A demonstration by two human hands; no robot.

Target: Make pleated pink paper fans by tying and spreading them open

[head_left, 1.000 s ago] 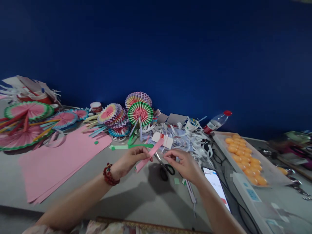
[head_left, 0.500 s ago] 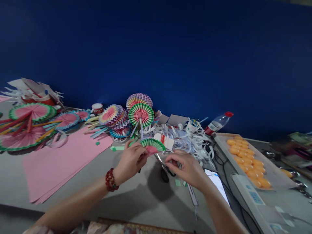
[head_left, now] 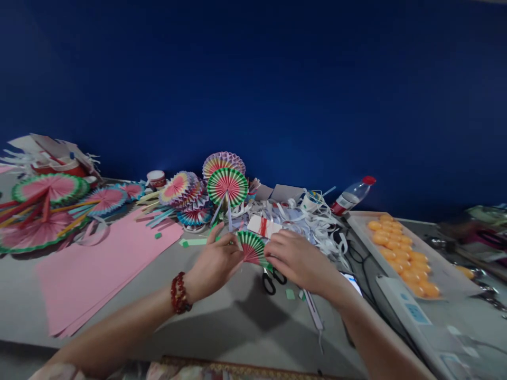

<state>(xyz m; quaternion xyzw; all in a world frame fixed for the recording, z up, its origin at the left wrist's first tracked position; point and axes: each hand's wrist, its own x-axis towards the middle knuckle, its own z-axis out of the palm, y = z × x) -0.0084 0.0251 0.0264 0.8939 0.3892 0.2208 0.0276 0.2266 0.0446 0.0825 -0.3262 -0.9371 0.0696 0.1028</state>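
Note:
Between my hands, above the grey table, is a pleated paper fan (head_left: 252,248) with a green edge and a pink-red middle. My left hand (head_left: 217,258) pinches its left end, and my right hand (head_left: 297,259) grips its right side. Its folds are spread into a part circle; the fingers hide both ends. Black-handled scissors (head_left: 271,281) lie on the table just below the fan, their blades largely covered. Behind, a finished round green-and-pink paper fan (head_left: 227,188) stands upright on two pale sticks. A card wound with red thread (head_left: 263,226) lies just beyond my right hand.
Pink paper sheets (head_left: 106,269) and several folded fans (head_left: 49,190) cover the left. White paper strips (head_left: 320,232) heap up behind my right hand. To the right are a bottle (head_left: 352,196), a tray (head_left: 455,287) of orange balls, a power strip (head_left: 410,311) and a phone (head_left: 351,282).
My right hand has moved up and left and taken hold of the fan's right side. The fan now opens wider and hangs tilted lower to the right.

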